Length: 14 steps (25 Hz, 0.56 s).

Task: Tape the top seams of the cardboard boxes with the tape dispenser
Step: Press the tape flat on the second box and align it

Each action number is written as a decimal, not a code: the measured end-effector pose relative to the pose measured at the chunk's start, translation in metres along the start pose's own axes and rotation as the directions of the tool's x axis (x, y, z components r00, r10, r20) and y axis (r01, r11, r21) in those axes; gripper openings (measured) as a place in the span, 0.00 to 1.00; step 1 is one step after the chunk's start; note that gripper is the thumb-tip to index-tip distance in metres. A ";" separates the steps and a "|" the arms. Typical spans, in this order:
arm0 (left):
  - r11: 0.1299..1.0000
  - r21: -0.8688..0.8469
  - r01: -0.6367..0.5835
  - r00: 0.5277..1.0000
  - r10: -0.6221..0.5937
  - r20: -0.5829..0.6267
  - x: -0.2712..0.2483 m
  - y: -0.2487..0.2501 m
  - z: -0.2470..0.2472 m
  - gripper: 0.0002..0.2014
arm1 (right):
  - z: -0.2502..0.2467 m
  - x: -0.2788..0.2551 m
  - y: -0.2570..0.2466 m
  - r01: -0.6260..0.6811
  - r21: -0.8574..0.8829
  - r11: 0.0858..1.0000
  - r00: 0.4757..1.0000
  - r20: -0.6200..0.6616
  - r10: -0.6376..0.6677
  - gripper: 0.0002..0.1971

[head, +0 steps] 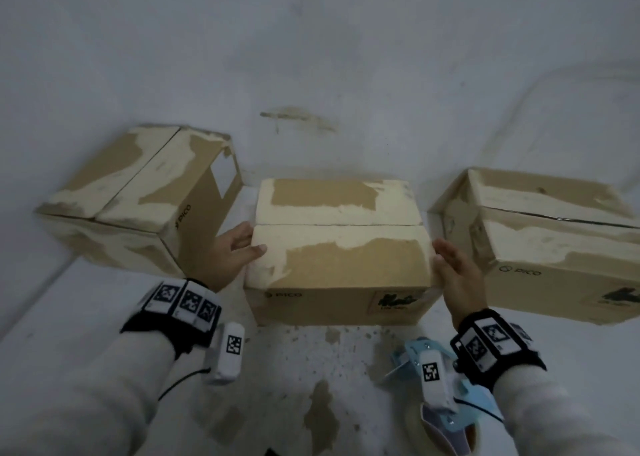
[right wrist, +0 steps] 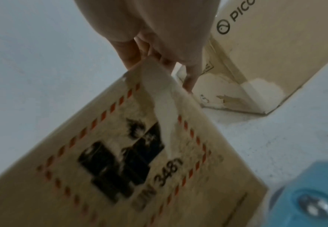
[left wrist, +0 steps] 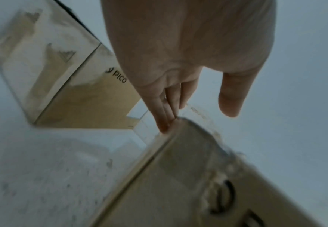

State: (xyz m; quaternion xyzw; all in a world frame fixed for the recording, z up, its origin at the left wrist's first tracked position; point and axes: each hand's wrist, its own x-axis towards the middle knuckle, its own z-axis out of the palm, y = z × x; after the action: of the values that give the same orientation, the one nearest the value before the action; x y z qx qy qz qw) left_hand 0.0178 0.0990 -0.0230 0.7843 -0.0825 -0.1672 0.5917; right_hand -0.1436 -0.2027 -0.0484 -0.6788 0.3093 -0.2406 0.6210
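Note:
Three worn cardboard boxes stand on a white surface. The middle box [head: 339, 265] has its top flaps shut, with a bare seam [head: 339, 225] running left to right. My left hand [head: 247, 246] lies against its left side with straight fingers and the thumb over the top edge. In the left wrist view my left hand [left wrist: 196, 118] touches the box [left wrist: 178, 184] at a corner. My right hand [head: 445, 251] presses flat on the right side; the right wrist view shows its fingers [right wrist: 188, 79] on the labelled box [right wrist: 120, 153]. A light blue tape dispenser [head: 412, 355] lies under my right wrist.
A left box [head: 131, 192] sits angled at the back left, close to my left hand. A right box [head: 554, 233] stands just past my right hand. The white wall rises behind them. Brown stains mark the surface in front of the middle box.

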 end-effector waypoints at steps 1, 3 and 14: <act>0.999 0.036 0.027 0.999 -0.028 0.022 0.007 -0.001 -0.009 0.31 | -0.003 -0.001 0.001 0.019 -0.045 0.999 1.000 0.005 -0.019 0.15; 0.979 0.202 0.026 0.997 -0.040 0.067 0.019 -0.001 -0.022 0.28 | -0.010 -0.004 -0.001 0.069 -0.147 0.987 0.997 0.045 -0.063 0.12; 0.914 0.405 -0.041 0.940 -0.101 0.325 0.061 0.016 -0.039 0.42 | -0.004 0.033 -0.036 0.185 -0.532 0.826 0.943 0.334 0.003 0.20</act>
State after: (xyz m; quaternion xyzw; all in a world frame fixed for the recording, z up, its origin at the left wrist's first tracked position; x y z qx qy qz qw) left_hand 0.0892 0.1096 -0.0083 0.8503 -0.2037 -0.2881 0.3904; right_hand -0.1195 -0.2276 -0.0142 -0.8739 0.2277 -0.0564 0.4258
